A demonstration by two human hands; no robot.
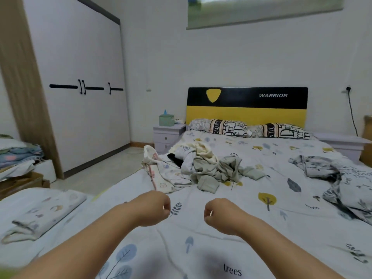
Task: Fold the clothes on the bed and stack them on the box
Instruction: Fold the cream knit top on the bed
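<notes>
A heap of unfolded clothes (199, 166) lies on the bed (261, 218), left of its middle: white printed pieces, grey-green ones, a cream one and something black. A folded printed garment (46, 214) lies flat on a white surface at the lower left. My left hand (155, 208) and my right hand (219, 214) hover over the sheet in front of the heap, both with fingers curled into fists and nothing in them. About a hand's width separates them.
A crumpled quilt (340, 178) lies on the bed's right side, two pillows (229, 127) at the headboard. A nightstand (167, 135) stands left of the bed. A white wardrobe (80, 87) fills the left wall, with stacked bedding (18, 154) and cardboard boxes below it.
</notes>
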